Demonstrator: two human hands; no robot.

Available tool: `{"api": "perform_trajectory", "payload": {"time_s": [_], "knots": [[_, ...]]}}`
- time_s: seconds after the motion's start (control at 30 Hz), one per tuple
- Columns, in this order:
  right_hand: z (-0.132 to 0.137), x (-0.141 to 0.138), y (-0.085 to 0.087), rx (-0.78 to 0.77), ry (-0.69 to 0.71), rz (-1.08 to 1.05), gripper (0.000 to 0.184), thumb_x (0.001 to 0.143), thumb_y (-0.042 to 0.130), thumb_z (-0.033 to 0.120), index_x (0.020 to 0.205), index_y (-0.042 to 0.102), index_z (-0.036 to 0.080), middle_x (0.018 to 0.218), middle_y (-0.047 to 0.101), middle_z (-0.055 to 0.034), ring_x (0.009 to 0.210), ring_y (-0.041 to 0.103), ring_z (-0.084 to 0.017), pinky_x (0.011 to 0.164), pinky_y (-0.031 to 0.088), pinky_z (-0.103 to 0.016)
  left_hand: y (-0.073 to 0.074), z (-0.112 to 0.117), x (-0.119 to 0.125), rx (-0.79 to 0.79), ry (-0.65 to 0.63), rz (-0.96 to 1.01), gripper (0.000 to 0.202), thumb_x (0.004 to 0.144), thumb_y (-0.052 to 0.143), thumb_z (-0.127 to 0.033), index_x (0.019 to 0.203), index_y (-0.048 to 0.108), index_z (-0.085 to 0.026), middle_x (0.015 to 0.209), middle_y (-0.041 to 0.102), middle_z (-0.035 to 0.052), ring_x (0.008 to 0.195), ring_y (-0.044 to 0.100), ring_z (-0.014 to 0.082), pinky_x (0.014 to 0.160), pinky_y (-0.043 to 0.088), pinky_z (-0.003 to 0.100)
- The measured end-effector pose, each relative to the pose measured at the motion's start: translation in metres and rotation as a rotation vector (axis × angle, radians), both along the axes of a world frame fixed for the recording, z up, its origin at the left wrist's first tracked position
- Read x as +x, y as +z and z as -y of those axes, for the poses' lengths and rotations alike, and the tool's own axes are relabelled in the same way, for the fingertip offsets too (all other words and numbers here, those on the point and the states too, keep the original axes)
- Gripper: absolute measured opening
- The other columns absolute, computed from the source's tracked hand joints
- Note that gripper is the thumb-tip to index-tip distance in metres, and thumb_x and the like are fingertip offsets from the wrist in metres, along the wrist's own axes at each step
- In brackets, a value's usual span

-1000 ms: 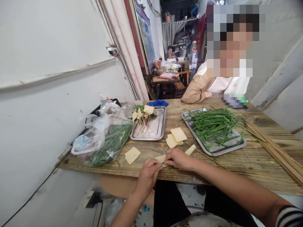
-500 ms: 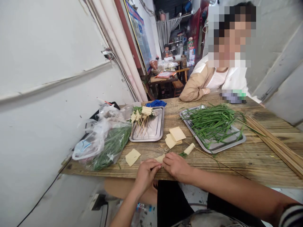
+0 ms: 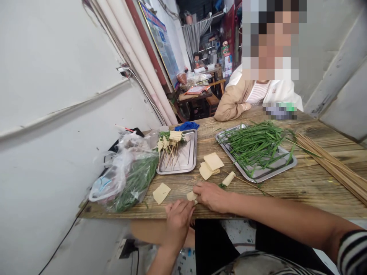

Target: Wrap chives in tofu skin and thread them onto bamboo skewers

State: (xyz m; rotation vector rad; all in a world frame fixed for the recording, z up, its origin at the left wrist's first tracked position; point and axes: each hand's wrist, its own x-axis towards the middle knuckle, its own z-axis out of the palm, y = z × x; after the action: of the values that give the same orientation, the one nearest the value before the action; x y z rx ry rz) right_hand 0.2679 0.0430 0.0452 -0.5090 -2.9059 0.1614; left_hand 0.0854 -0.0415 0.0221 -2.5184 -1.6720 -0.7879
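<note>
At the near edge of the wooden table (image 3: pixel 286 194), my left hand (image 3: pixel 178 219) and my right hand (image 3: pixel 211 195) both pinch a small pale tofu-skin roll (image 3: pixel 190 196) between them. Another roll (image 3: pixel 229 178) with green chive showing lies on a thin skewer just right of my right hand. A small stack of tofu-skin squares (image 3: pixel 211 165) sits beyond my hands, and a single square (image 3: pixel 161 193) lies to the left.
A steel tray (image 3: pixel 187 154) holds finished skewers at its far end. A second tray (image 3: pixel 259 172) carries green chives. A plastic bag of chives (image 3: pixel 129 175) lies at the left, bamboo skewers (image 3: pixel 332 166) at the right. Another person sits across the table.
My hands have kept rolling the tofu skin at the table edge; the piece looks smaller and tighter now. The camera view has shifted slightly left and down.
</note>
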Motion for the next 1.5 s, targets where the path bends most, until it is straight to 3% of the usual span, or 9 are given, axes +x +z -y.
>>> {"api": "perform_trajectory", "payload": {"time_s": [0.17,0.27,0.37,0.53,0.7,0.93,1.23,1.33,1.5], "knots": [[-0.002,0.000,0.008,-0.025,-0.026,0.017,0.029,0.090,0.050,0.026,0.066,0.064,0.015,0.079,0.058,-0.0045,0.078,0.047,-0.018,0.059,0.028,-0.030,-0.004,-0.002,0.010,0.063,0.092,0.001,0.014,0.086,0.055,-0.023,0.087,0.068,-0.023,0.085,0.070,0.0030,0.081,0.059,0.0192,0.072,0.033,0.035],[-0.005,-0.001,0.008,-0.062,-0.021,0.027,0.027,0.088,0.053,0.024,0.066,0.065,0.015,0.076,0.058,-0.0039,0.075,0.046,-0.017,0.058,0.027,-0.030,0.000,-0.004,0.017,0.061,0.158,-0.005,0.017,0.087,0.052,-0.023,0.080,0.068,-0.023,0.082,0.067,0.0037,0.078,0.055,0.0193,0.071,0.032,0.035],[-0.005,0.000,0.006,-0.069,-0.052,0.031,0.028,0.090,0.051,0.026,0.068,0.065,0.014,0.077,0.058,-0.0047,0.074,0.046,-0.017,0.059,0.028,-0.029,0.005,-0.006,0.018,0.001,0.144,0.013,0.020,0.088,0.050,-0.025,0.077,0.067,-0.022,0.077,0.066,0.0041,0.074,0.053,0.0184,0.068,0.032,0.033],[0.005,0.005,-0.005,0.088,-0.099,-0.131,0.024,0.094,0.045,0.026,0.084,0.063,0.014,0.088,0.056,-0.0058,0.086,0.045,-0.019,0.072,0.033,-0.031,0.009,-0.009,0.015,-0.075,0.107,0.053,0.026,0.088,0.050,-0.028,0.070,0.067,-0.021,0.069,0.062,0.0035,0.068,0.051,0.0165,0.064,0.034,0.030],[0.006,0.004,-0.017,0.161,-0.022,-0.170,0.026,0.094,0.043,0.025,0.079,0.061,0.014,0.085,0.055,-0.0052,0.087,0.043,-0.019,0.076,0.033,-0.032,0.013,-0.007,0.018,-0.090,0.131,0.090,0.028,0.088,0.047,-0.027,0.070,0.067,-0.021,0.069,0.062,0.0032,0.069,0.052,0.0163,0.065,0.036,0.029],[-0.006,-0.004,-0.024,0.052,0.002,-0.168,0.030,0.094,0.045,0.027,0.074,0.065,0.015,0.077,0.058,-0.0042,0.078,0.045,-0.017,0.068,0.032,-0.030,0.009,-0.007,0.011,-0.098,0.113,0.103,0.022,0.087,0.052,-0.026,0.076,0.070,-0.023,0.075,0.065,0.0022,0.074,0.054,0.0169,0.070,0.038,0.030],[-0.025,-0.010,0.000,-0.112,0.146,-0.055,0.018,0.082,0.059,0.018,0.068,0.069,0.012,0.070,0.064,-0.0058,0.068,0.050,-0.015,0.068,0.035,-0.026,-0.016,0.001,-0.007,-0.075,0.034,0.275,0.024,0.089,0.049,-0.023,0.105,0.067,-0.024,0.089,0.067,0.0032,0.082,0.060,0.0145,0.073,0.048,0.027],[-0.028,-0.012,0.003,-0.172,0.143,0.001,0.015,0.081,0.060,0.016,0.073,0.072,0.011,0.071,0.066,-0.0071,0.067,0.052,-0.015,0.066,0.035,-0.025,-0.015,0.001,-0.011,-0.072,0.049,0.264,0.024,0.088,0.051,-0.024,0.108,0.065,-0.023,0.093,0.068,0.0040,0.084,0.062,0.0143,0.075,0.049,0.026],[-0.033,-0.013,0.003,-0.294,0.139,-0.015,0.013,0.079,0.060,0.015,0.081,0.073,0.013,0.073,0.068,-0.0065,0.069,0.055,-0.015,0.063,0.036,-0.023,-0.005,0.001,-0.004,0.064,0.013,0.063,0.018,0.087,0.053,-0.024,0.097,0.068,-0.022,0.087,0.066,0.0052,0.079,0.058,0.0154,0.072,0.047,0.028]]}}
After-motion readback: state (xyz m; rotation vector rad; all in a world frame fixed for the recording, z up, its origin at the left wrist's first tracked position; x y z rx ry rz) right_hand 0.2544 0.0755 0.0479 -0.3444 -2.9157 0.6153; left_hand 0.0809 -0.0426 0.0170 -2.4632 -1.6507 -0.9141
